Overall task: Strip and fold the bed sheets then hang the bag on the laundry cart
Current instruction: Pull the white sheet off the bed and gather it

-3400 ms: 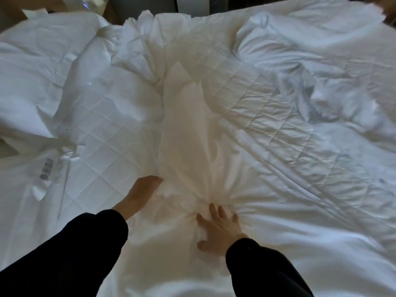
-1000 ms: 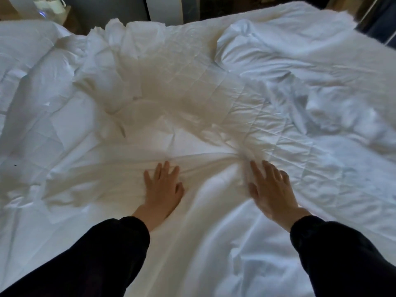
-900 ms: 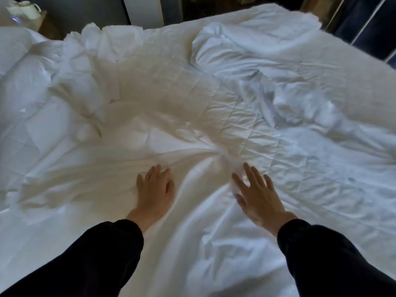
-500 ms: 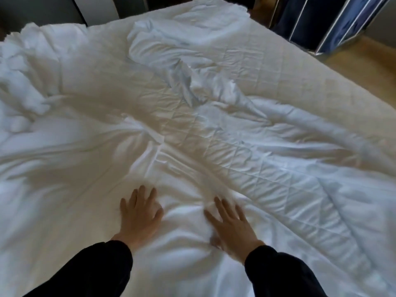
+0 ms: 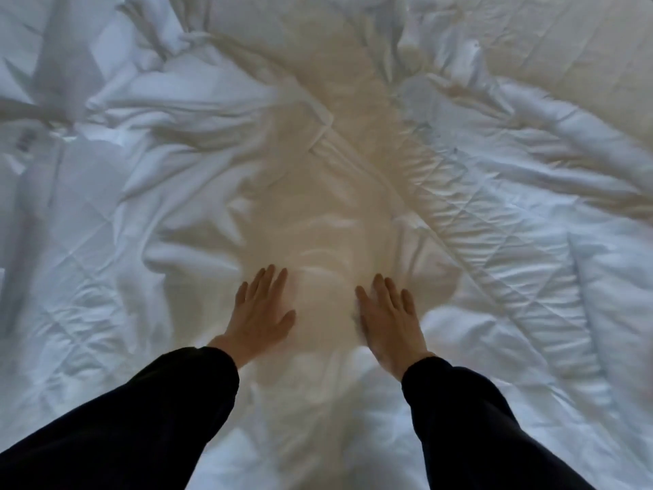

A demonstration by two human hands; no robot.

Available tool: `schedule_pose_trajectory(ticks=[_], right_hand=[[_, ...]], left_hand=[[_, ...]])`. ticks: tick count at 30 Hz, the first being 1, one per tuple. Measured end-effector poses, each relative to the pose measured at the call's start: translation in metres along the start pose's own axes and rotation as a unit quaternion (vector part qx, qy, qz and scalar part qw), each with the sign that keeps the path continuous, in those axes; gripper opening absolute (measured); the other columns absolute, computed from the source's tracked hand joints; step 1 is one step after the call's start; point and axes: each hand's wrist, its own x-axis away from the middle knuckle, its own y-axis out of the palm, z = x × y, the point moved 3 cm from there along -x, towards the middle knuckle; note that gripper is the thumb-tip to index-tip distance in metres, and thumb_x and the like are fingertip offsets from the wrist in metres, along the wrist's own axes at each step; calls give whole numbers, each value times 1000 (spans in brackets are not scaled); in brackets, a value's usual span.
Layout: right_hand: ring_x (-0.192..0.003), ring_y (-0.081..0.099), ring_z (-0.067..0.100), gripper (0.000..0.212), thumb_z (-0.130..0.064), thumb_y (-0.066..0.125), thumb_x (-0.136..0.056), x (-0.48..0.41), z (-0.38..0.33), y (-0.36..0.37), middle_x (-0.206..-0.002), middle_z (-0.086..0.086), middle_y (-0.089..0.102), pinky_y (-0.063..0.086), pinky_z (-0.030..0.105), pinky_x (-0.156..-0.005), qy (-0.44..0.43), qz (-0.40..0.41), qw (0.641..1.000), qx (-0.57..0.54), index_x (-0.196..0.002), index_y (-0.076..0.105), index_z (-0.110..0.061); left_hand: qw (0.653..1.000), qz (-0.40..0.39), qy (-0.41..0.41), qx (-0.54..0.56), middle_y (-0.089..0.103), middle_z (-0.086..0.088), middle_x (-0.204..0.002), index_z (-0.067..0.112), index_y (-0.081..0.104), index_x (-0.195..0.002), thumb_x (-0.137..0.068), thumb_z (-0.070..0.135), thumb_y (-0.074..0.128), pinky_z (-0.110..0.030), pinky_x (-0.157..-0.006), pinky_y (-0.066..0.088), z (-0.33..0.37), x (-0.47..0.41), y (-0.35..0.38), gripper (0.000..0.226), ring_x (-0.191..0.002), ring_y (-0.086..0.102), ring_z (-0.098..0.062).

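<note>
A crumpled white bed sheet (image 5: 311, 213) covers the middle of the bed, bunched into long folds. My left hand (image 5: 259, 313) lies flat on it, palm down, fingers straight and pointing away from me. My right hand (image 5: 390, 316) lies flat on the same sheet a short way to the right, fingers straight too. Neither hand holds any cloth. A quilted white duvet (image 5: 512, 249) lies beside and partly under the sheet on the right. No bag or laundry cart is in view.
More quilted white bedding (image 5: 81, 242) spreads to the left, with a small printed label (image 5: 26, 141) near the far left edge. Rumpled white linen (image 5: 159, 33) is heaped at the far side. Bedding fills the whole view.
My view has swung back left and down, so the floor and the blue rack on the right are out of sight. Both hands stay flat on the sheet, side by side.
</note>
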Motion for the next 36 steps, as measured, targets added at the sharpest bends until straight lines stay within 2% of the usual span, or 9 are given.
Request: schedule_pose_trajectory(ticks=[2,9,14,18,24,27,30,33,36], right_hand=[[-137,32,41,57,-17,61,-87,20,-6,6,-149,24,32,28,54,-108,-6,-4,1000,-10,-141,43,-15],[-125,49,42,53,-35,35,-85,98,-33,25,-137,24,49,39,57,-100,-24,7,1000,-14,-129,56,-14],[-127,46,44,46,-35,49,-86,161,-54,39,-141,22,45,36,60,-100,-66,-9,998,11,-131,51,-23],[-136,35,41,62,-34,63,-85,209,-72,53,-149,20,35,28,58,-106,-96,-20,995,16,-138,33,-29],[-126,47,42,62,-33,76,-74,251,-76,61,-141,24,44,39,59,-99,-119,37,991,38,-129,52,-18],[-127,46,39,64,-29,75,-71,275,-77,64,-141,25,43,33,57,-104,-153,60,983,82,-128,54,-11],[-133,39,39,73,-10,77,-62,290,-72,75,-144,26,39,27,57,-107,-155,45,979,122,-131,53,-9],[-123,49,37,60,8,71,-57,282,-65,73,-130,21,52,34,55,-101,-128,76,981,121,-113,62,-9],[-89,64,30,26,1,77,-66,272,-67,56,-90,8,65,45,49,-91,-158,114,977,83,-86,66,-11]], left_hand=[[1000,-15,-8,16,-3,-4,-161,23,-2,-153,-79,54,25,-39,-118,-2,0,24,12,84,-148,-4,-19],[1000,8,-11,14,4,-7,-161,21,13,-152,-71,60,5,-41,-118,0,-3,99,44,90,-148,1,-24],[999,15,8,38,6,-5,-161,29,23,-149,-81,56,17,-42,-118,-1,3,157,58,74,-147,4,-23],[998,32,19,51,11,-4,-160,32,25,-148,-82,50,31,-42,-118,0,7,204,82,69,-147,6,-24],[994,102,14,46,22,-9,-157,26,37,-144,-80,54,26,-49,-117,6,13,255,113,71,-144,18,-30],[988,147,20,45,41,-12,-145,19,49,-130,-78,56,40,-54,-112,17,21,283,124,64,-135,35,-33],[991,129,41,5,45,-10,-139,16,44,-122,-69,59,53,-58,-111,22,32,305,146,68,-132,39,-34],[992,116,31,-42,44,-12,-144,13,37,-133,-62,47,74,-62,-109,25,38,308,162,86,-133,40,-36],[990,137,16,-33,47,-9,-141,11,42,-135,-67,28,77,-61,-110,24,36,301,157,79,-132,42,-35]])
